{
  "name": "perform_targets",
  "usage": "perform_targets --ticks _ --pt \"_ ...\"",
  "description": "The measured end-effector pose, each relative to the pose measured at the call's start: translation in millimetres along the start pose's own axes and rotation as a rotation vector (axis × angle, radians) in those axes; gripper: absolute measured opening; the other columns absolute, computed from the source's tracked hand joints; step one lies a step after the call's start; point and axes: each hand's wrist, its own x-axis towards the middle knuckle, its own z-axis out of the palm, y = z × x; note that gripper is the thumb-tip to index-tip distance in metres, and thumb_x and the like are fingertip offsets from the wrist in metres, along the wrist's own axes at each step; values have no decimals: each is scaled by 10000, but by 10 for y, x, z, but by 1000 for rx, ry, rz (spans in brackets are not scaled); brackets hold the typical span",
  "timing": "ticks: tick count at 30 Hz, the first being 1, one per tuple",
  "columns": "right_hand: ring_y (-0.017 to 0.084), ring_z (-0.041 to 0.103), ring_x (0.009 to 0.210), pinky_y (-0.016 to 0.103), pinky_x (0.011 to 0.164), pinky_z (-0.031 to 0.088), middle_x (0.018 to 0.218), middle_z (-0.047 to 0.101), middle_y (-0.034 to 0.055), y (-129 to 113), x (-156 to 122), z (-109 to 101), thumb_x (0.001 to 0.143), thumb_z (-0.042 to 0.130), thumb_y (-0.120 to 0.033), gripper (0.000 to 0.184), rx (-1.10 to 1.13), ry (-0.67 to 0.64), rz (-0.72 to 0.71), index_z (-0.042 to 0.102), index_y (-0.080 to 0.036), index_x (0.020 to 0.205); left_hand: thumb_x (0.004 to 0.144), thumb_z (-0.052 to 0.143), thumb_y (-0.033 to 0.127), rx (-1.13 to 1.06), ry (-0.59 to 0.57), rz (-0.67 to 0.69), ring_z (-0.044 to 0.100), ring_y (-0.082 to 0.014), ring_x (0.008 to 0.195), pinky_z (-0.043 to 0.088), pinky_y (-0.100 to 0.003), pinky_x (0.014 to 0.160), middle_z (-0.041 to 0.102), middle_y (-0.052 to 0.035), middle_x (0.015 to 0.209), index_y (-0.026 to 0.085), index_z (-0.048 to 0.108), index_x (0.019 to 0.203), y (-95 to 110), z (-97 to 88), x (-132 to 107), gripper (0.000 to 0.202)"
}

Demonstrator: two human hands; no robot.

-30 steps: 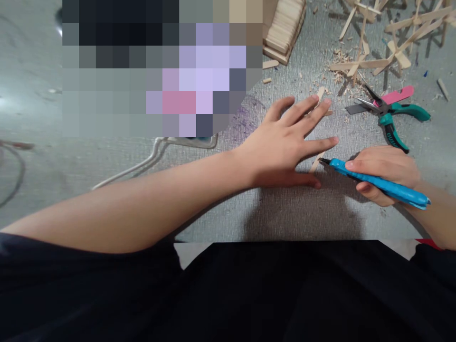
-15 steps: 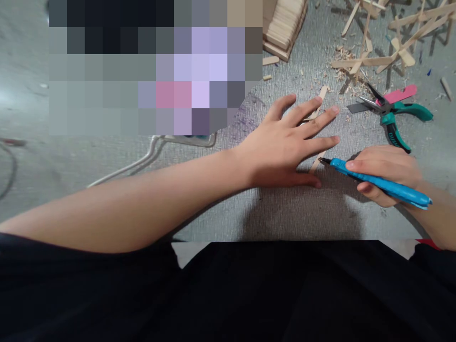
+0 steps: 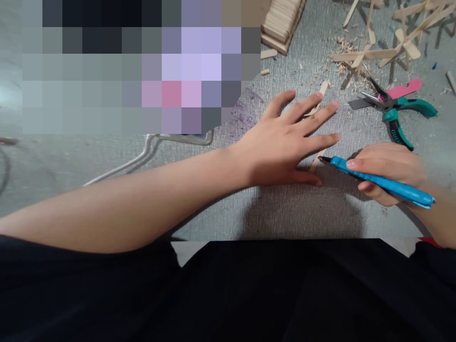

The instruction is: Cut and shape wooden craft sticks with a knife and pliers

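Observation:
My left hand point(image 3: 288, 137) lies palm down with its fingers spread, over a wooden craft stick point(image 3: 323, 90) on the table. The stick runs at a slant beneath the fingers; its ends show past the fingertips and near the thumb, and its middle is mostly hidden. My right hand point(image 3: 390, 171) is closed around a blue utility knife point(image 3: 384, 183). The knife's dark tip meets the lower part of the stick, between my left thumb and the finger beside it.
Beyond my right hand lie teal-handled pliers point(image 3: 390, 107) across a pink-handled blade point(image 3: 401, 91). Wood shavings point(image 3: 342, 57) and joined craft sticks point(image 3: 406, 47) cover the far right. A stack of craft sticks point(image 3: 281, 21) stands at the back. A white cable point(image 3: 117, 166) runs leftward.
The view has shifted slightly. My left hand stays spread on the stick, and the knife tip remains at about the same spot on it.

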Motion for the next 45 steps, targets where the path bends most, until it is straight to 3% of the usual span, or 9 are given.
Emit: perform_targets --ticks 9,15,25,35,39,45 --pt "223 800 732 365 654 686 918 817 16 42 12 15 1130 652 -330 325 36 55 -15 736 -323 1444 876 966 700 16 -7 13 364 -525 1781 262 -840 1396 391 -134 1950 393 627 1657 -9 0 -15 904" --pt "194 781 743 333 680 669 966 813 -2 8 26 -96 1119 668 -280 327 -11 -113 -40 669 -318 1445 877 994 632 32 1 -14 377 -527 1784 288 -848 1397 421 -129 1936 418 618 1684 -1 1 -26 915" --pt "195 777 728 351 633 636 904 792 -34 68 18 -107 1161 629 -333 239 -28 -145 -36 636 -371 1397 827 1035 667 38 42 -13 350 -543 1799 299 -858 1406 428 -149 1929 400 635 1670 5 26 -85 970" --pt "189 743 708 330 649 584 858 749 -43 91 -12 -109 1145 648 -289 293 53 -117 -41 665 -335 1434 866 982 719 24 34 -11 332 -532 1811 326 -883 1389 435 -142 1926 414 633 1645 3 -6 -93 906" --pt "189 711 691 325 647 564 828 694 -41 95 -43 -88 1151 625 -270 296 40 -130 -57 625 -283 1447 856 985 726 34 28 -18 303 -537 1821 308 -857 1416 415 -127 1939 413 620 1680 -2 8 -100 955" --pt "178 697 667 312 624 552 818 704 -53 65 -53 -49 1144 662 -276 329 49 -89 -44 617 -297 1469 799 1030 724 66 13 -21 296 -526 1827 273 -823 1445 345 -127 1969 421 585 1726 -14 13 -110 1073"
